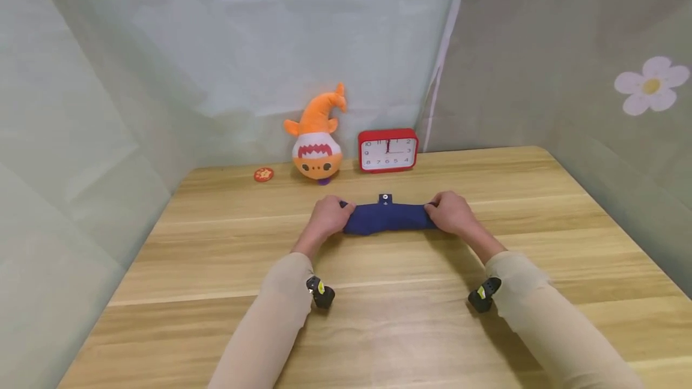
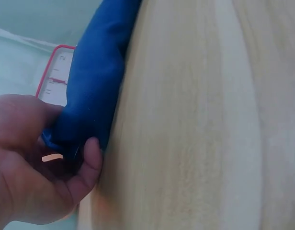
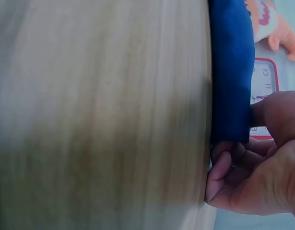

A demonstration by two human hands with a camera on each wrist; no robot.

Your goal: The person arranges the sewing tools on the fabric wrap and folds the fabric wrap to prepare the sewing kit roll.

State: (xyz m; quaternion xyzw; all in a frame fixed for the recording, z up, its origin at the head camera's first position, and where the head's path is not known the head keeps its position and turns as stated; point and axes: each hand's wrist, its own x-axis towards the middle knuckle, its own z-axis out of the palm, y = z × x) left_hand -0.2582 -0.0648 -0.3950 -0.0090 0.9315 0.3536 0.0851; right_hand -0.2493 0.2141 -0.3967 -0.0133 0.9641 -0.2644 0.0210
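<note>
A long, dark blue fabric bundle (image 1: 390, 219), folded or rolled, lies across the table in front of me. A small tab (image 1: 385, 199) with a round metal snap sticks out from its far edge. At the bundle's left end my left hand (image 1: 330, 215) grips the fabric, thumb on the far side and fingers curled in below, as the left wrist view shows. My right hand (image 1: 453, 212) holds the opposite end, with the thumb (image 3: 259, 113) against the fabric and fingers curled at the end. Part of the fingers is hidden by the cloth.
Behind the bundle stands a red-framed clock (image 1: 387, 152). An orange and white shark plush (image 1: 318, 137) leans at the back beside it, and a round red disc (image 1: 264, 174) lies to its left. Pale cloth walls (image 1: 324, 29) border the wooden table (image 1: 378, 329).
</note>
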